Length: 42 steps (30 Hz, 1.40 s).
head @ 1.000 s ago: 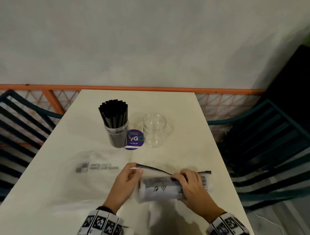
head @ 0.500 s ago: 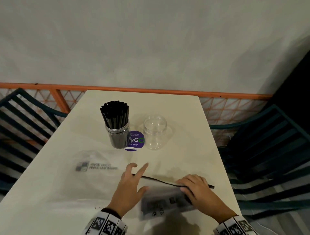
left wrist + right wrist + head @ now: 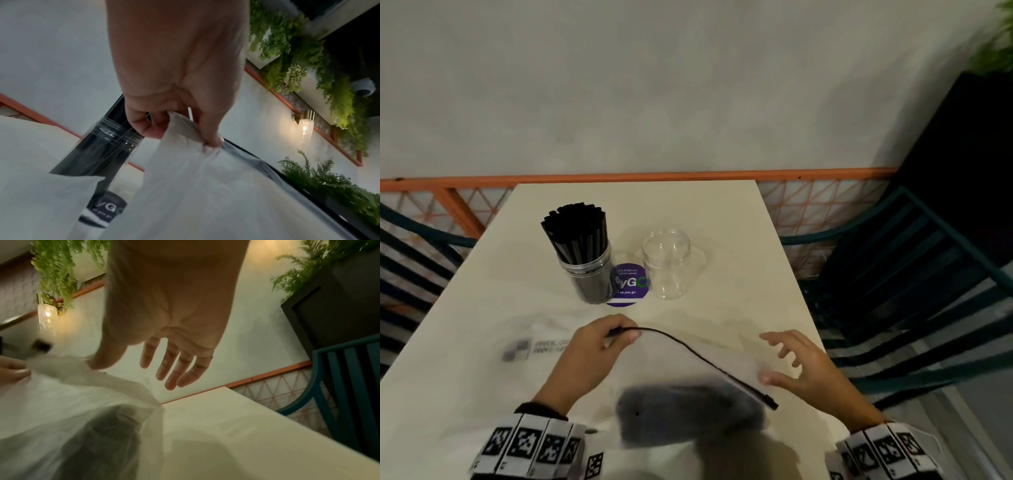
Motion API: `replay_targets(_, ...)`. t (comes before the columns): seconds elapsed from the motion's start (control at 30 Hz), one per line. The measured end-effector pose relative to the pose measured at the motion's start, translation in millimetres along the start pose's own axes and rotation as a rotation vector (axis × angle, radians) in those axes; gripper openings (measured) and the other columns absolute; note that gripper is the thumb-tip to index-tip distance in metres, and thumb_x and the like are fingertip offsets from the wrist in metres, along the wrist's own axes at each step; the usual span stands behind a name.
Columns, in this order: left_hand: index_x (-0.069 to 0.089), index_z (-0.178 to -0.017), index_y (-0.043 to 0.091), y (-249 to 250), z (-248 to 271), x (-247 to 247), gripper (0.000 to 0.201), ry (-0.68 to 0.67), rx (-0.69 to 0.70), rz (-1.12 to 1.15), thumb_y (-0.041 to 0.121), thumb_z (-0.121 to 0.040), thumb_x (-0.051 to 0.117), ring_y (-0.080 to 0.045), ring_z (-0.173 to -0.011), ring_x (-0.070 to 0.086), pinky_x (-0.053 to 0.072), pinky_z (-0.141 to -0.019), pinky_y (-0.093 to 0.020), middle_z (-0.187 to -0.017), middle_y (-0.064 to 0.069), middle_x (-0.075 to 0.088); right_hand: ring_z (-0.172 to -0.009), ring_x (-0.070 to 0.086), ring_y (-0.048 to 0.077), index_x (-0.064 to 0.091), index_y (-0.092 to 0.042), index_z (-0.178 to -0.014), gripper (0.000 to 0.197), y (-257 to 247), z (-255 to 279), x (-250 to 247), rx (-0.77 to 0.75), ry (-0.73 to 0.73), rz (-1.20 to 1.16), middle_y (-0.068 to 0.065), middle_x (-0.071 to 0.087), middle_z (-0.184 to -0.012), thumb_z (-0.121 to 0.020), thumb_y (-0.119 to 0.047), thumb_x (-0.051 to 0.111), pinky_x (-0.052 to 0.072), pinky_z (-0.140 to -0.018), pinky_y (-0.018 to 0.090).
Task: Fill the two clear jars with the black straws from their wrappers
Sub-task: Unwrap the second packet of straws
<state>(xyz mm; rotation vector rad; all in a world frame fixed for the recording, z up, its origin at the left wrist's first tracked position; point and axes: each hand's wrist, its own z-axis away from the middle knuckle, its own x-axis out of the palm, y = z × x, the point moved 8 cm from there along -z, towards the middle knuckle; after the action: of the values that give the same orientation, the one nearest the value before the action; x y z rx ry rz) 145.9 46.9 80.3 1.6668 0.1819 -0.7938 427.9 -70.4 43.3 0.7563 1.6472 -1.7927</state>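
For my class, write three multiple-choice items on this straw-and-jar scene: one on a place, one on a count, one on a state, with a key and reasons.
1. Where does the purple sticker lie?
A. Between the two jars
B. On the chair
C. Under the right hand

2. How many jars hold straws?
A. None
B. One
C. Two

3. What is the right hand doing?
A. Gripping a jar
B. Pinching straws
C. Hovering open, holding nothing

Key: 1 A, it sits on the table between the filled jar and the empty jar. 2 B, only the filled jar has black straws. 3 C, its fingers are spread, while the left hand pinches the wrapper's top edge.
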Motion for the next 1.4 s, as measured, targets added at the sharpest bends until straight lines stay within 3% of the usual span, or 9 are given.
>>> replay_targets(0.2,0.061,-0.069,0.028,8.7,-5.2,2.3,0.020,0.029,-0.043,0.069,0.012,-0.083,0.064,0.004,-0.071,0.058,0.041,-0.065,-0.003,-0.076,0.012,0.067,-0.127,0.019,-0.008,0.012,-0.051,-0.132,0.114,-24.6,8.4,28.9,-0.071,-0.238,-0.145,-0.028,0.010,-0.139,-0.043,-0.063,0.082,0.024,-0.107,0.016)
replay_targets(0.3,0.061,-0.070,0.027,13.0,-5.0,-3.4,0.020,0.069,-0.063,0.040,0.012,-0.083,0.064,0.009,-0.071,0.058,0.040,-0.064,-0.001,-0.075,0.005,0.067,-0.124,0.020,-0.012,0.027,-0.055,-0.122,0.077,-29.6,10.1,31.5,-0.124,-0.224,-0.088,-0.032,0.017,-0.134,-0.060,-0.063,0.072,0.025,-0.104,0.014)
replay_targets(0.4,0.060,-0.073,0.027,16.6,-6.2,-12.4,0.017,0.087,-0.061,-0.040,0.013,-0.080,0.066,0.002,-0.077,0.060,0.038,-0.064,0.002,-0.081,0.005,0.067,-0.096,0.054,-0.004,0.056,-0.053,-0.089,0.012,-17.7,1.1,-8.5,-0.085,0.175,-0.211,-0.029,0.056,-0.102,-0.079,-0.050,0.062,0.043,-0.078,0.014)
replay_targets(0.53,0.065,-0.082,0.016,38.0,-8.7,-32.6,0.005,0.193,-0.008,-0.179,0.014,-0.078,0.068,-0.016,-0.079,0.059,0.037,-0.066,-0.006,-0.082,0.000,0.064,-0.073,0.066,0.016,0.069,-0.023,-0.081,0.005,-24.9,-5.3,-40.6,-0.004,0.359,-0.512,0.000,0.073,-0.078,-0.083,-0.023,0.065,0.055,-0.069,0.039)
replay_targets(0.67,0.067,-0.090,0.010,86.5,-11.2,-69.5,0.012,0.355,0.083,-0.265,0.017,-0.080,0.067,-0.016,-0.080,0.057,0.042,-0.074,-0.027,-0.084,0.001,0.064,-0.065,0.063,0.019,0.064,-0.012,-0.078,0.034,-68.3,-8.8,-77.8,-0.137,0.496,-0.651,0.014,0.066,-0.076,-0.078,-0.046,0.061,0.051,-0.059,0.030)
replay_targets(0.77,0.066,-0.094,0.018,120.3,-11.5,-87.4,0.012,0.375,0.163,-0.389,0.017,-0.081,0.066,-0.020,-0.088,0.059,0.044,-0.086,-0.044,-0.089,0.007,0.062,-0.059,0.063,0.021,0.063,-0.023,-0.084,0.032,-97.9,-6.9,-109.5,-0.274,0.567,-0.633,0.015,0.066,-0.077,-0.077,-0.054,0.061,0.051,-0.054,0.027)
replay_targets(0.93,0.060,-0.103,0.034,178.8,-2.8,-61.6,0.024,0.327,0.329,-0.438,0.031,-0.081,0.052,-0.003,-0.105,0.047,0.018,-0.088,-0.025,-0.105,0.018,0.057,-0.057,0.064,0.012,0.062,-0.013,-0.091,0.034,-116.7,-14.0,-109.4,-0.298,0.517,-0.614,0.018,0.066,-0.075,-0.079,-0.046,0.065,0.051,-0.055,0.021)
replay_targets(1.13,0.060,-0.110,0.036,217.5,-10.5,16.9,0.038,0.070,0.480,-0.294,0.052,-0.082,0.039,0.005,-0.104,0.048,0.025,-0.093,-0.028,-0.108,0.018,0.065,-0.070,0.066,0.009,0.070,-0.027,-0.083,0.008,-121.4,-14.7,-90.7,-0.272,0.468,-0.666,-0.005,0.073,-0.076,-0.077,-0.029,0.065,0.051,-0.065,0.016)
replay_targets(1.4,0.067,-0.089,0.019,207.4,-21.5,26.6,0.009,-0.010,0.390,-0.040,0.024,-0.083,0.063,-0.007,-0.087,0.053,0.040,-0.072,-0.009,-0.079,0.015,0.062,-0.078,0.066,0.007,0.066,-0.024,-0.084,0.011,-112.6,-6.8,-90.7,-0.229,0.558,-0.742,-0.002,0.071,-0.087,-0.075,-0.027,0.060,0.052,-0.068,0.013)
